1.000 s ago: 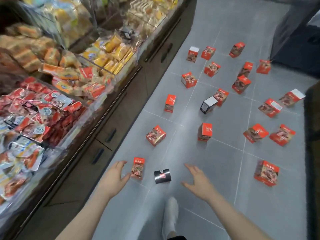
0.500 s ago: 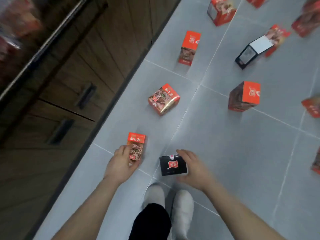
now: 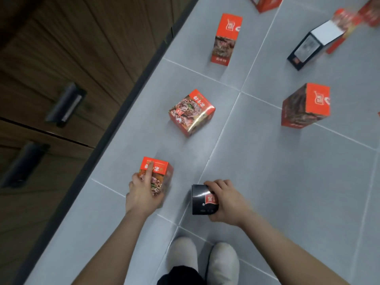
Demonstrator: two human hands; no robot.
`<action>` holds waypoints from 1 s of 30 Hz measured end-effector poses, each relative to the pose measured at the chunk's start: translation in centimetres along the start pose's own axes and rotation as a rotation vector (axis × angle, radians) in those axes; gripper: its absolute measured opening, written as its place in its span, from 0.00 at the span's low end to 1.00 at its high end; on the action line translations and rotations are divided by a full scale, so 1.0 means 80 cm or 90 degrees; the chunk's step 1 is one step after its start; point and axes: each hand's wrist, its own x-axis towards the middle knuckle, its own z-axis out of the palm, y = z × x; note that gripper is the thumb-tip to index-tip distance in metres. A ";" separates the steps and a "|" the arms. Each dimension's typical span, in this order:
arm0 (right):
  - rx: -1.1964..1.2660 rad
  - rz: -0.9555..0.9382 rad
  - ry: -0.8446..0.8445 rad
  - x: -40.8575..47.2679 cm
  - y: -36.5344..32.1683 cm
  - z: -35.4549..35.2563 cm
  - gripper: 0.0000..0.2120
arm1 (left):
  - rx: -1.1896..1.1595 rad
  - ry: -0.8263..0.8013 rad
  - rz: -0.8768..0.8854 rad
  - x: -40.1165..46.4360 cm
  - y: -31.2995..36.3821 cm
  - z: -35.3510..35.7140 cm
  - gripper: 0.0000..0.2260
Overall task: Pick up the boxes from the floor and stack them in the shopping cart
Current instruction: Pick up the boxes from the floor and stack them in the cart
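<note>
1. The left hand (image 3: 144, 194) is curled round a red box (image 3: 157, 173), with one finger laid along its printed top face. The right hand (image 3: 228, 202) is wrapped round a black box (image 3: 202, 199), fingers over the far edge and thumb under the near edge.
2. Both held boxes are located at the tiled floor (image 3: 287, 182), just beyond the shoes (image 3: 202, 262). It cannot be told whether either box has left the floor.
3. The boxes are judged to be light, stiff printed cartons with a smooth, slightly glossy skin. Opposite flat faces should be taken across the narrow span; excessive squeeze is likely to dent the walls.
4. The red box carries an orange-red panel with pale characters above a food photograph. The black box carries a small red label.
5. Further from the shoes, a tilted red box (image 3: 192, 112), two upright red boxes and a black box with a white face remain on the floor. The cabinet (image 3: 61, 79) is to the left of the shoes.
6. The shopping cart is not in view.
</note>
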 end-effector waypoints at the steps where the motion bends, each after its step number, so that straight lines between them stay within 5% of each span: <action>1: 0.018 0.018 0.006 -0.007 -0.007 -0.016 0.41 | 0.006 -0.005 0.012 -0.008 0.005 -0.017 0.41; 18: 0.048 0.012 0.195 -0.266 -0.301 -0.528 0.51 | 0.122 0.139 0.245 -0.252 0.220 -0.566 0.41; 30: 0.006 -0.111 0.247 -0.392 -0.388 -0.657 0.44 | 0.150 0.285 0.242 -0.433 0.249 -0.726 0.40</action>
